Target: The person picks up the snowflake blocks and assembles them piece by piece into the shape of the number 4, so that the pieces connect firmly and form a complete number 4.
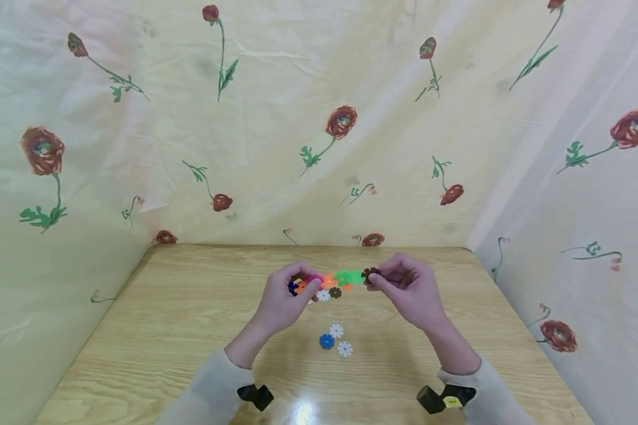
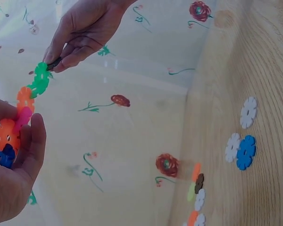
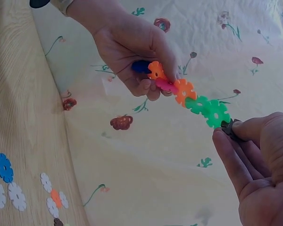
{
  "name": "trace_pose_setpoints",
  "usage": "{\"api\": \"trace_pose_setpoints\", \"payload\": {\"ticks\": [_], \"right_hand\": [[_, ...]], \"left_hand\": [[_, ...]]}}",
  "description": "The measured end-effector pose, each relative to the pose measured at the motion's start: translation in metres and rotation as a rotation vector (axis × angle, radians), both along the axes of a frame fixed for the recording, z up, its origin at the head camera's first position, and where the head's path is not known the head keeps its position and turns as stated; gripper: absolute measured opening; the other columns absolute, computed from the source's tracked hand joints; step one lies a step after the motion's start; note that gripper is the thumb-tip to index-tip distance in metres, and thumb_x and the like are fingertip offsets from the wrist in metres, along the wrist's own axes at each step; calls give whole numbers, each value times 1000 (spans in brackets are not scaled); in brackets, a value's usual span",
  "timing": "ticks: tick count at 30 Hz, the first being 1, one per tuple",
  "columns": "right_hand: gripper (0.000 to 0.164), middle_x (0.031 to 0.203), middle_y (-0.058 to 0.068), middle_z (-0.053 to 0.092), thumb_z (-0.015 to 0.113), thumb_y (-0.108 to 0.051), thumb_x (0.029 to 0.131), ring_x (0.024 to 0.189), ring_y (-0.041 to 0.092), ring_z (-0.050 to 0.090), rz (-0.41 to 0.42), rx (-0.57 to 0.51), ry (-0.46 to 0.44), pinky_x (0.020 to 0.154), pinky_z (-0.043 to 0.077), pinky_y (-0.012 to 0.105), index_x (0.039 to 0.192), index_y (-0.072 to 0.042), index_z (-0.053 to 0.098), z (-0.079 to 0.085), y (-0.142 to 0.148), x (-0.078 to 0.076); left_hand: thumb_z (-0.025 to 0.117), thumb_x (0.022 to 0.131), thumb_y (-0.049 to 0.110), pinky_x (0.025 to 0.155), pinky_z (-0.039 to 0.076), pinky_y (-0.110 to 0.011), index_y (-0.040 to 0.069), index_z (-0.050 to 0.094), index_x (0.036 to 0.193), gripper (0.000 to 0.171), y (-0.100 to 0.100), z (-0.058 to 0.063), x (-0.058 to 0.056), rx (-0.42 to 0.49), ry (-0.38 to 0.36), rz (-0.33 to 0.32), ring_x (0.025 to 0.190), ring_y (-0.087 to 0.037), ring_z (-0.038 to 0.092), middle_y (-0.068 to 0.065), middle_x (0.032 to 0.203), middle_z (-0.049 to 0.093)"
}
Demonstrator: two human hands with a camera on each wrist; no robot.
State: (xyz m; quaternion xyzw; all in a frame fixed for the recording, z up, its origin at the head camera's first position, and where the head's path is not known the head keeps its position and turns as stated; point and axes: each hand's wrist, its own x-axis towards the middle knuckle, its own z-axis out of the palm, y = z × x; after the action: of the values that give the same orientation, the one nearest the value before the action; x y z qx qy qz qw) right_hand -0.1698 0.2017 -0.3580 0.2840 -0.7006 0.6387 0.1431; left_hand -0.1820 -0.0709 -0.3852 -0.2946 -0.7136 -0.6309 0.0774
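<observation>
Above tabletop (image 1: 191,324), left hand (image 1: 287,301) grips chain (image 1: 342,278) pointing rightward; right hand (image 1: 414,292) pinches brown disc (image 1: 367,275).

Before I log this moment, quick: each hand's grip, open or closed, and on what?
Left hand: closed, holding the linked chain of colored discs.
Right hand: closed, pinching a brown disc at the chain's green end.

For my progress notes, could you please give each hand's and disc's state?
Left hand: gripping the disc chain
Right hand: pinching a brown disc
Disc chain: linked, held above the table
That brown disc: at the chain's green end, attachment unclear
Blue disc: flat on the table
Two white discs: flat beside it
Farther discs: grouped, partly hidden in head view
</observation>
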Motion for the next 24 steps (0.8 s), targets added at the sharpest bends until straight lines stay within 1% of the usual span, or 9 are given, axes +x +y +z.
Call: {"api": "trace_pose_setpoints", "payload": {"ticks": [4, 7, 9, 11, 14, 16, 21, 24], "right_hand": [[13, 94, -6, 79, 70, 24, 88, 80, 10, 81, -16, 26, -2, 68, 66, 33, 96, 16, 64, 1, 0, 0], [11, 94, -6, 79, 70, 23, 88, 79, 10, 80, -19, 32, 12, 68, 66, 32, 96, 15, 66, 4, 0, 0], [11, 94, -6, 80, 70, 22, 88, 78, 9, 80, -21, 25, 27, 67, 66, 30, 96, 15, 66, 5, 0, 0], [12, 95, -5, 81, 69, 22, 89, 78, 9, 80, -25, 8, 40, 67, 66, 28, 99, 16, 66, 7, 0, -1], [13, 94, -8, 81, 70, 20, 90, 78, 6, 78, -74, 15, 60, 66, 64, 24, 102, 16, 67, 10, 1, -3], [14, 94, -9, 80, 70, 18, 91, 78, 5, 78, -99, 22, 68, 66, 63, 22, 105, 15, 67, 13, 2, -4], [16, 93, -12, 79, 72, 14, 92, 79, 5, 77, -140, 57, 76, 64, 61, 20, 108, 14, 69, 19, 3, -5], [16, 93, -12, 79, 73, 13, 92, 79, 4, 76, -163, 65, 73, 64, 61, 19, 108, 13, 71, 21, 3, -5]], "left_hand": [[68, 102, 2, 64, 65, -40, 1, 72, 103, 5, 2, 1, -1, -3, 15, -11, 71, -25, 72, -19, 96, 73], [67, 102, 2, 65, 65, -39, 1, 71, 103, 5, 3, 1, -1, 1, 18, -12, 70, -23, 72, -20, 95, 72], [67, 102, 3, 66, 65, -35, 1, 71, 104, 5, 4, 1, 0, 0, 19, -14, 70, -21, 71, -20, 95, 72], [69, 101, 5, 71, 64, -29, 3, 72, 106, 6, 5, 1, 0, -20, 14, -10, 77, -18, 71, -16, 99, 73], [71, 100, 8, 79, 61, -25, 6, 72, 111, 11, 6, 2, 2, -64, 20, -5, 90, -15, 69, -11, 106, 74], [73, 99, 9, 84, 60, -24, 8, 72, 115, 17, 6, 2, 2, -100, 28, 8, 97, -14, 67, -8, 110, 74], [77, 95, 9, 86, 62, -32, 11, 74, 118, 23, 5, 1, 3, -160, 41, 37, 99, -16, 68, -5, 113, 76], [81, 94, 13, 86, 63, -33, 13, 77, 117, 23, 4, 1, 3, -202, 34, 32, 96, -16, 71, -3, 112, 79]]}}
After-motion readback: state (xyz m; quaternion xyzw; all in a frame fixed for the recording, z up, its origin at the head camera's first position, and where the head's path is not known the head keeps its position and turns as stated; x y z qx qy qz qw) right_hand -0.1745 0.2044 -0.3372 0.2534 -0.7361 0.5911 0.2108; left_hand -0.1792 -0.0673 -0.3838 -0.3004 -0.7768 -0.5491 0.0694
